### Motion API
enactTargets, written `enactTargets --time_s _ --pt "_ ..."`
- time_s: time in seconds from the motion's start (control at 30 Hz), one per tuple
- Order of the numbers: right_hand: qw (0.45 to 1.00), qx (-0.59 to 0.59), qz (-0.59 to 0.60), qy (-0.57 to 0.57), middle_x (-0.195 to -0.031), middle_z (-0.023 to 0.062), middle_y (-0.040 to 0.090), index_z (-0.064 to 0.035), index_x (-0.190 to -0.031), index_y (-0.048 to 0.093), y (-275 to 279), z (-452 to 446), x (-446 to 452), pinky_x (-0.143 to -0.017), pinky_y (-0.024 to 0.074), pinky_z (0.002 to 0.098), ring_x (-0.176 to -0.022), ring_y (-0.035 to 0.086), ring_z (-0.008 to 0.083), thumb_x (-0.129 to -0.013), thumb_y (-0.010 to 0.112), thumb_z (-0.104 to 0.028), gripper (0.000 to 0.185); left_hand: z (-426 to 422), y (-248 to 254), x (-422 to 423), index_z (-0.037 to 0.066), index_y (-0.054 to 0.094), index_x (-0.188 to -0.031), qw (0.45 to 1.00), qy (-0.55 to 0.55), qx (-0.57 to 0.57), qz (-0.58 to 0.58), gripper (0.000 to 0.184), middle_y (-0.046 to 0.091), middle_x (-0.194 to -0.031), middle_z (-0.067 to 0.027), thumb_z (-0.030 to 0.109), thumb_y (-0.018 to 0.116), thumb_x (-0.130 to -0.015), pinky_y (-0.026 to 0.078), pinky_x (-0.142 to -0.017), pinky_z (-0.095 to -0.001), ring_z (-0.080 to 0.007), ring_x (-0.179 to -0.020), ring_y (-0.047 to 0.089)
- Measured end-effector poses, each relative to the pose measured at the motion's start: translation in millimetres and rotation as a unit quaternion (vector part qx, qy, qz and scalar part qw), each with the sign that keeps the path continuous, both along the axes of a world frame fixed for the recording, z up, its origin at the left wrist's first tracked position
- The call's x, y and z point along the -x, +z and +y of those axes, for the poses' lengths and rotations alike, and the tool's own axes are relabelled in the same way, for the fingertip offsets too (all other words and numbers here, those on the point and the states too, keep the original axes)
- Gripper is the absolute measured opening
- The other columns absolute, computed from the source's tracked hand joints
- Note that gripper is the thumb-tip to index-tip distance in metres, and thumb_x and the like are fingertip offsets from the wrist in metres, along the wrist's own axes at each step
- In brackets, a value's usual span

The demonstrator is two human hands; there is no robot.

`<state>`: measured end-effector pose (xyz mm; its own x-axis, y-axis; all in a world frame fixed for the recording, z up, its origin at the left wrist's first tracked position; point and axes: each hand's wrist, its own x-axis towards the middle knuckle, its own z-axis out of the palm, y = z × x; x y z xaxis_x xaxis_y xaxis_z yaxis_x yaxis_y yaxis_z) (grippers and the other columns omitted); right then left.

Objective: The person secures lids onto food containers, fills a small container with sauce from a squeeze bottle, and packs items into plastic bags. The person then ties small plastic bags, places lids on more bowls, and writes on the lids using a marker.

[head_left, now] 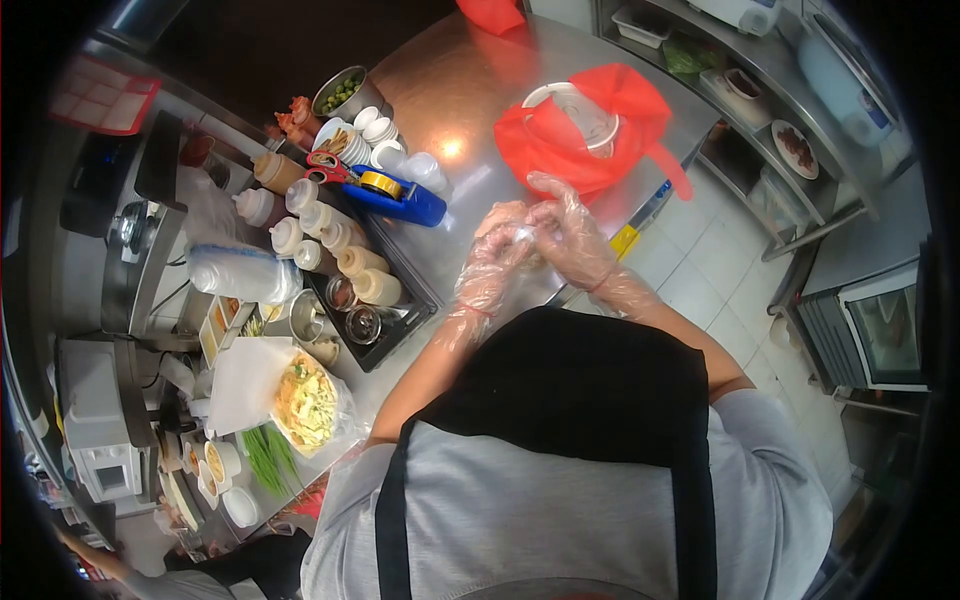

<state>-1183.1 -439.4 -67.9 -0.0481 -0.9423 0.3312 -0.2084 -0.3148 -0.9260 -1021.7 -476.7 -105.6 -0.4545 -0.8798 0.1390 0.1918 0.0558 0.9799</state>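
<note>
Clear plastic gloves cover both of my hands, which meet above the front edge of the steel table (465,75). My left hand (495,255) is closed, its fingers bent inward. Against it, my right hand (578,240) pinches with thumb and fingertips. Whatever lies between the fingers, if anything, is too small and shiny to make out. Just beyond my hands sits a red bag (640,100) with a white round container (575,95) in its opening. To the left of my hands stands a blue tape dispenser (415,205) with a yellow tape roll (381,183) and red scissors (330,168) beside it.
Several squeeze bottles (345,235) fill a black tray (410,315) on the left. Stacked white cups (350,145) and a metal pot (343,95) stand behind. An open food box (305,400) lies at lower left. Shelves (790,170) line the right; another person (180,580) is at bottom left.
</note>
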Motion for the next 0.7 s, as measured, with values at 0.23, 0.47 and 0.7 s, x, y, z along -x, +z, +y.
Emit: enactTargets --time_s 0.23,0.47,0.7 --pt "0.998 0.044 0.004 -0.044 -0.11 0.0117 0.058 0.0007 -0.123 0.047 -2.3 7.7 -7.3 -0.081 0.0482 0.0315 -0.09 0.061 0.0187 -0.081 0.058 0.001 0.043 -0.8 -8.3 1.9 0.004 0.06 -0.109 0.996 0.033 -0.081 0.029 0.018 0.06 -0.111 -0.0045 0.007 0.061 -0.091 0.045 -0.093 -0.031 -0.0133 -0.103 0.055" --pt "0.996 0.044 0.005 -0.08 -0.092 0.0091 0.062 -0.0026 -0.116 0.052 -6.2 11.4 -10.5 -0.078 0.0483 0.0315 -0.084 0.061 0.0188 -0.08 0.062 -0.001 0.037 6.9 5.7 -5.6 0.004 0.057 -0.118 0.99 -0.025 -0.135 -0.028 0.027 0.06 -0.11 -0.0019 0.02 0.055 -0.096 0.042 -0.093 -0.0288 -0.0116 -0.102 0.053" --pt "0.987 0.053 0.136 -0.068 -0.088 0.0103 0.063 -0.005 -0.091 0.064 -1.9 23.8 -13.2 -0.076 0.0476 0.037 -0.085 0.059 0.0272 -0.079 0.067 -0.009 0.013 7.6 17.8 -10.9 0.002 0.057 -0.114 0.991 -0.006 -0.066 -0.113 0.024 0.057 -0.112 -0.0034 0.018 0.053 -0.096 0.043 -0.085 -0.0272 -0.01 -0.098 0.051"
